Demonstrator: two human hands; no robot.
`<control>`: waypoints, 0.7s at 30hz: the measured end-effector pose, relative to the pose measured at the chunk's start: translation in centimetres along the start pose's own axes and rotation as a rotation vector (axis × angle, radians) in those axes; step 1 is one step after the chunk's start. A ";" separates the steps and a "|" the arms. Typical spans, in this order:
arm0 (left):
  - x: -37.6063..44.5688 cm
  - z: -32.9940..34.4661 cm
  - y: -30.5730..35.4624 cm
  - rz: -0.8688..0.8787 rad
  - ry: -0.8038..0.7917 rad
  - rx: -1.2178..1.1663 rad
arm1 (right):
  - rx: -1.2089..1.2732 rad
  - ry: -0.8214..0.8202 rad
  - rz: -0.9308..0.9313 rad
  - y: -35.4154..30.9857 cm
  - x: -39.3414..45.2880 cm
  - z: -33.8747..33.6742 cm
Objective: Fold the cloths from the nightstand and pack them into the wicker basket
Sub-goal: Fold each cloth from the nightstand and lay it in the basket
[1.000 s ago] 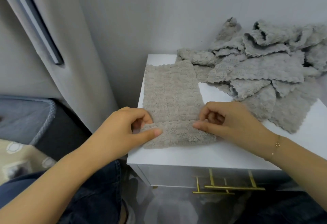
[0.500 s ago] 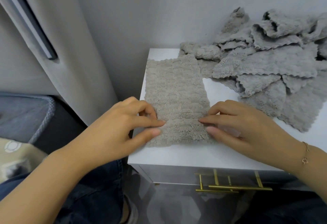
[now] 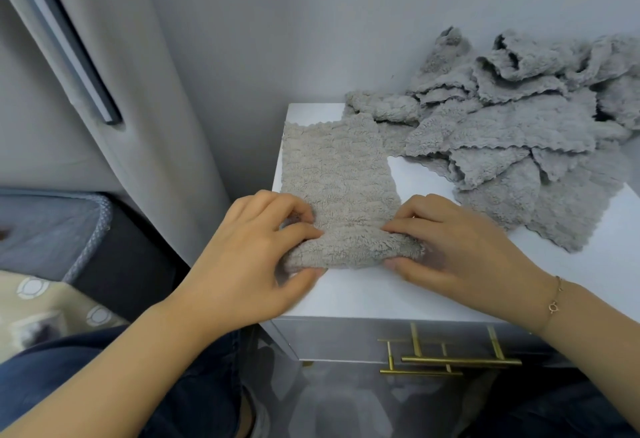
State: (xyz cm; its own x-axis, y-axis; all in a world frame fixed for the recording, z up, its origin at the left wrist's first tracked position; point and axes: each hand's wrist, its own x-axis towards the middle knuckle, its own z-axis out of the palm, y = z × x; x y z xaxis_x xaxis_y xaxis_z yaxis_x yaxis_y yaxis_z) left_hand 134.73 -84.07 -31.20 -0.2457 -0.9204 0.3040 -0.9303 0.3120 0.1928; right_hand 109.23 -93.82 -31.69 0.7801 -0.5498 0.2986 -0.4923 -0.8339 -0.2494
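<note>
— Both hands are on one cloth [image 3: 337, 174], aren't they? Where does it lie from the nightstand [image 3: 363, 294] front edge?

— It starts just behind that edge and its long axis runs straight away from us toward the wall. Our left hand [image 3: 256, 257] pinches the near left corner, thumb under and fingers curled over; our right hand [image 3: 457, 250] does the same at the near right corner. The near end is raised into a soft roll between them.

— So which way does the fold go?

— We judge it goes along that axis, near end carried toward the far scalloped edge. Neither hand is nearer; they sit level.

— And the rest?

— A pile [image 3: 512, 132] lies unfolded toward the nightstand's back right. We see no basket.
</note>
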 end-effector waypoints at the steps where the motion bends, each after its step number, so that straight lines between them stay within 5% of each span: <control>1: 0.0 0.0 0.1 -0.002 0.006 0.011 | 0.005 0.007 -0.003 0.0 0.0 0.0; 13: -0.2 -1.3 1.3 -0.050 -0.111 -0.061 | 0.515 -0.079 0.167 0.3 0.0 -0.8; 17: -0.6 -1.9 0.8 -0.202 -0.146 -0.313 | 0.516 -0.117 0.190 0.6 0.2 -0.9; 21: -0.5 -1.4 0.5 -0.086 -0.165 -0.292 | 0.494 -0.125 0.204 0.6 0.5 -0.5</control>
State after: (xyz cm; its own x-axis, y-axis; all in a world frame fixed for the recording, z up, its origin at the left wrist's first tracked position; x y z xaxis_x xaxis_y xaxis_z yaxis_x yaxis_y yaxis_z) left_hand 134.82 -83.09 -29.96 -0.2327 -0.9646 0.1243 -0.8382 0.2637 0.4774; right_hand 109.17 -94.64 -31.25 0.7423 -0.6634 0.0948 -0.4220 -0.5726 -0.7028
